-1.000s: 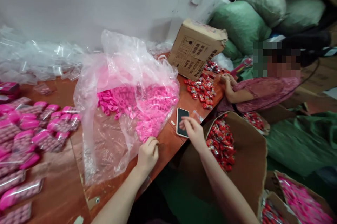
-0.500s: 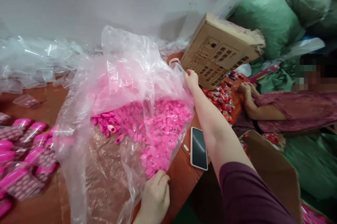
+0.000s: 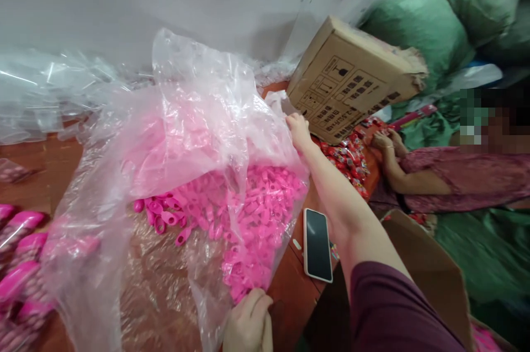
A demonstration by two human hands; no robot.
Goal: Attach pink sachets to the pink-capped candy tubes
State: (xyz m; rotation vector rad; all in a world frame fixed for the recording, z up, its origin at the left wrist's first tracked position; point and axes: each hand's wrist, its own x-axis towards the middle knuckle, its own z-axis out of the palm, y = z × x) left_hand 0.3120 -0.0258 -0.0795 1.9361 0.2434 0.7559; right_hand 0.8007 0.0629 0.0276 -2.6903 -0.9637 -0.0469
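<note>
A big clear plastic bag [image 3: 199,115] lies open on the brown table [image 3: 298,297], holding a heap of small pink plastic parts [image 3: 248,214]. My left hand [image 3: 248,324] is closed on the bag's near edge at the bottom of the view. My right hand [image 3: 297,128] reaches across to the bag's far right edge and pinches the plastic there. A black phone [image 3: 317,244] lies on the table under my right forearm.
A tilted cardboard box [image 3: 356,79] stands behind small red packets [image 3: 345,156]. Another person in a purple sleeve [image 3: 455,172] rests their hands at the table's right. Filled pink packets [image 3: 19,275] lie at the left, clear bags [image 3: 41,92] behind, green sacks [image 3: 418,26] beyond.
My right hand left the spot above the phone and went across to grip the bag's far edge. The bag's top has lifted higher. My left hand kept its hold.
</note>
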